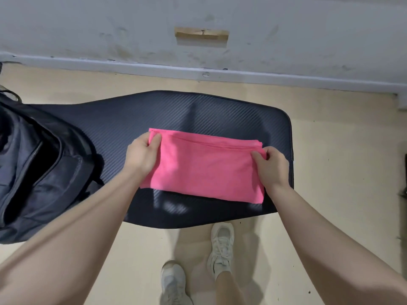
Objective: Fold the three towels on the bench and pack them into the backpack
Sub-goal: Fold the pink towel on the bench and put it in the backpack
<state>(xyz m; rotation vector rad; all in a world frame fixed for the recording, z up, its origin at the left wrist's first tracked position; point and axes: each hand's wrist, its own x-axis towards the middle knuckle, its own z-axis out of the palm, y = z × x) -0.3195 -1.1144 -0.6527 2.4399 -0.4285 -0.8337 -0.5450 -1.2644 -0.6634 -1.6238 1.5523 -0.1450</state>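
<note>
The pink towel (204, 170) lies folded flat on the dark bench (220, 111), right between my two hands. My left hand (141, 157) pinches its far left corner, thumb on top and fingers curled around the edge. My right hand (272, 166) pinches the far right corner the same way, where several layers stack up. The backpack (33, 164) sits on the left end of the bench, just beside my left forearm, apart from the towel.

The towel's near edge stops short of the bench's front edge, leaving a strip of bare padding. Its right edge sits close to the bench's rounded right end. More bare bench shows beyond the towel toward the wall (198, 29).

The towel's long axis runs left to right along the bench, tilted slightly, its right end nearer to me.
</note>
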